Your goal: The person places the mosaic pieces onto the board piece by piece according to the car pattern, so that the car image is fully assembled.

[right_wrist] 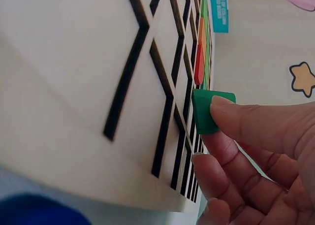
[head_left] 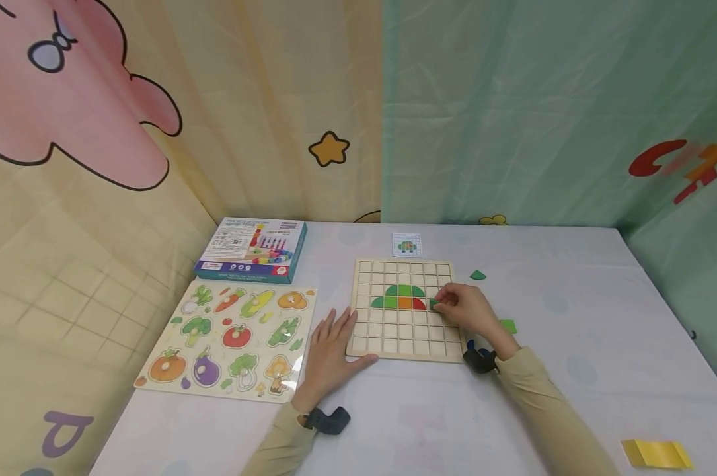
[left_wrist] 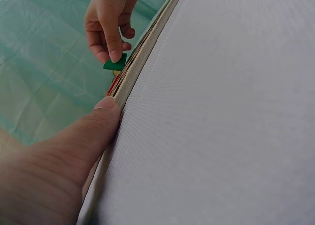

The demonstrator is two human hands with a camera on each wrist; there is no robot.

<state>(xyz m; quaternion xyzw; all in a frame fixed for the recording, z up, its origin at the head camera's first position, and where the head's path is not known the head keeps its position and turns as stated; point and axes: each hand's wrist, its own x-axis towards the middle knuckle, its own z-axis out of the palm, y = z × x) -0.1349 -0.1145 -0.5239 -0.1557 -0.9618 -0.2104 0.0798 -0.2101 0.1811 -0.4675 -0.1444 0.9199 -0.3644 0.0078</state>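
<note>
A wooden grid board (head_left: 394,337) lies on the table, with green, orange and red tiles set in its middle cells. My right hand (head_left: 468,311) pinches a dark green tile (right_wrist: 203,115) between thumb and fingers, close over the grid, right of the red tile (head_left: 419,304). Two dark green rounded tiles flank a light green square (head_left: 404,290) in the upper row. In the lower row an orange square (head_left: 404,303) sits beside the red one. My left hand (head_left: 331,357), fingers spread, rests at the board's lower left corner, its thumb (left_wrist: 101,121) against the near edge.
A pattern card (head_left: 407,245) lies behind the board. Right of it are a loose green tile (head_left: 478,275) and a light green tile (head_left: 509,326). A vegetable puzzle (head_left: 215,357) and a box (head_left: 248,251) occupy the left; yellow folded paper (head_left: 657,455) lies front right.
</note>
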